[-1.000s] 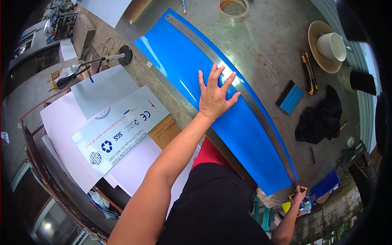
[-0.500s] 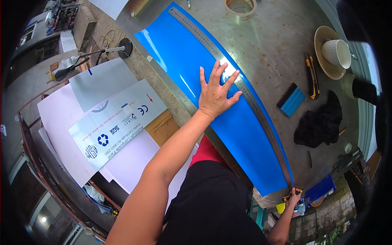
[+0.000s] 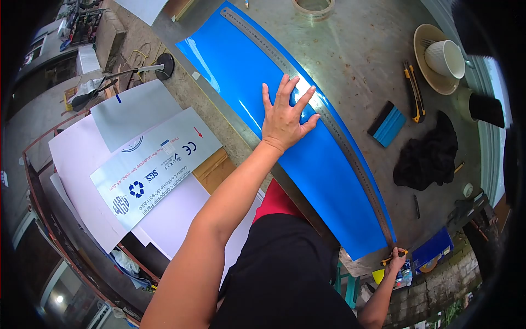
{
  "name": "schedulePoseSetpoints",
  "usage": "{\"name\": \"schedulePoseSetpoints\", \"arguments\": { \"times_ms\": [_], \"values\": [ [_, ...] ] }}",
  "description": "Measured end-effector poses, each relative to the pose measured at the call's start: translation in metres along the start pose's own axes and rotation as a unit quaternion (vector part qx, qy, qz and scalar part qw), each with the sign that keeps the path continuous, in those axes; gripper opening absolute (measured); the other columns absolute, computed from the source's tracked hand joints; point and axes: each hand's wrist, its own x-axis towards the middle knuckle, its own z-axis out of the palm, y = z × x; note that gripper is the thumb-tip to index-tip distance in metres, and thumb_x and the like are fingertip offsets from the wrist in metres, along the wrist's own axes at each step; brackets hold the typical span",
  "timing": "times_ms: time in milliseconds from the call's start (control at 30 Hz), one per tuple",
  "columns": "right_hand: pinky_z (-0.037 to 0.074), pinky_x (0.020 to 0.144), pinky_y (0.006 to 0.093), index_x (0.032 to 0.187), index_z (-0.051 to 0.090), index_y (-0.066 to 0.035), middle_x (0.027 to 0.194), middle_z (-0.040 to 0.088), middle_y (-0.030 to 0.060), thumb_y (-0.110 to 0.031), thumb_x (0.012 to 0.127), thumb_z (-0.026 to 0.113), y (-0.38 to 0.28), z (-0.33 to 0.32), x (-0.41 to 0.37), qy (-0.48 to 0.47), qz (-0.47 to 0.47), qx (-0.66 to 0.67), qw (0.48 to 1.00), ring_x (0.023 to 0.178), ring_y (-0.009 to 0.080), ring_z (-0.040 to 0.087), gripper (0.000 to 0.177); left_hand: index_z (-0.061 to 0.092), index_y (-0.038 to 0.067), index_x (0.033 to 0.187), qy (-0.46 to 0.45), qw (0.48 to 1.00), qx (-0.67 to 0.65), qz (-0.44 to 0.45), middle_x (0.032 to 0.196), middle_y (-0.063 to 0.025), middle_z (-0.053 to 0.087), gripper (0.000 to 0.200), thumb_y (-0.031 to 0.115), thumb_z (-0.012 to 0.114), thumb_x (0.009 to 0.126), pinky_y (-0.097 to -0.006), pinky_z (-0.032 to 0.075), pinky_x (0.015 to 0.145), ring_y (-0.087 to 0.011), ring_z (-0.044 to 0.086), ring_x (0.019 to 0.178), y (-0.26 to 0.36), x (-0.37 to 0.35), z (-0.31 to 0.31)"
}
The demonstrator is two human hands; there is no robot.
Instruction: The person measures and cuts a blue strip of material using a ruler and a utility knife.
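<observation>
The left hand (image 3: pixel 285 118) lies open and splayed, pinning the long steel ruler (image 3: pixel 350 159) onto the thin glossy blue sheet (image 3: pixel 323 181) spread along the grey metal table (image 3: pixel 356 49), which looks floppy and slick and best pressed flat, while the right hand (image 3: pixel 395 263) clutches a yellow-handled knife (image 3: pixel 395 255) at the ruler's end.

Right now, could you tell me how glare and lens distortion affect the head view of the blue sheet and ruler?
Head view: fisheye bows the straight steel ruler and blue sheet into arcs; white glare streaks the sheet and washes out the ruler by the left hand; corners vignette black; the right hand with its utility knife shrinks at the rim.
</observation>
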Motion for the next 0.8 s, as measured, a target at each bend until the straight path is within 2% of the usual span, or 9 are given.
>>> {"name": "schedulePoseSetpoints", "arguments": {
  "times_ms": [167, 267, 467, 700, 800],
  "values": [
    [0.046, 0.062, 0.0271, 0.103, 0.058, -0.007, 0.085, 0.061, 0.0017, -0.006, 0.095, 0.075, 0.000, 0.003, -0.002, 0.008, -0.011, 0.004, 1.000, 0.068, 0.0118, 0.057, 0.019, 0.056, 0.034, 0.146, 0.010, 1.000, -0.002, 0.005, 0.154, -0.0091, 0.041, 0.067, 0.053, 0.075, 0.084, -0.0669, 0.013, 0.122, -0.0311, 0.033, 0.152, 0.001, -0.001, 0.000],
    [0.047, 0.062, 0.0270, 0.103, 0.059, -0.006, 0.085, 0.061, 0.0022, -0.002, 0.093, 0.075, -0.004, 0.006, -0.004, 0.021, -0.004, -0.004, 1.000, 0.067, 0.0122, 0.058, 0.020, 0.056, 0.034, 0.146, 0.017, 1.000, 0.000, 0.008, 0.154, -0.0091, 0.041, 0.067, 0.054, 0.074, 0.085, -0.0670, 0.013, 0.122, -0.0309, 0.032, 0.152, 0.000, -0.001, 0.002],
    [0.045, 0.062, 0.0264, 0.103, 0.059, -0.006, 0.085, 0.062, 0.0008, -0.006, 0.095, 0.076, 0.001, 0.007, -0.003, 0.019, -0.015, 0.003, 1.000, 0.068, 0.0104, 0.057, 0.018, 0.057, 0.033, 0.145, 0.023, 1.000, 0.005, 0.009, 0.154, -0.0085, 0.041, 0.064, 0.055, 0.072, 0.087, -0.0673, 0.013, 0.123, -0.0302, 0.032, 0.152, 0.001, -0.003, 0.002],
    [0.044, 0.062, 0.0255, 0.101, 0.061, -0.006, 0.083, 0.061, -0.0008, -0.008, 0.094, 0.076, 0.004, 0.011, -0.004, 0.030, -0.047, 0.007, 0.998, 0.068, 0.0095, 0.056, 0.016, 0.059, 0.031, 0.143, 0.032, 0.999, 0.003, 0.010, 0.154, -0.0083, 0.043, 0.063, 0.051, 0.075, 0.085, -0.0662, 0.015, 0.123, -0.0301, 0.032, 0.152, 0.004, -0.003, -0.001],
    [0.042, 0.061, 0.0249, 0.099, 0.064, -0.007, 0.083, 0.060, -0.0018, -0.012, 0.091, 0.080, 0.020, 0.012, 0.000, 0.017, -0.096, 0.031, 0.995, 0.067, 0.0080, 0.053, 0.018, 0.060, 0.028, 0.143, 0.041, 0.999, 0.009, 0.017, 0.154, -0.0092, 0.045, 0.064, 0.047, 0.077, 0.085, -0.0661, 0.016, 0.122, -0.0312, 0.035, 0.151, 0.002, -0.003, 0.000]
  ]
}}
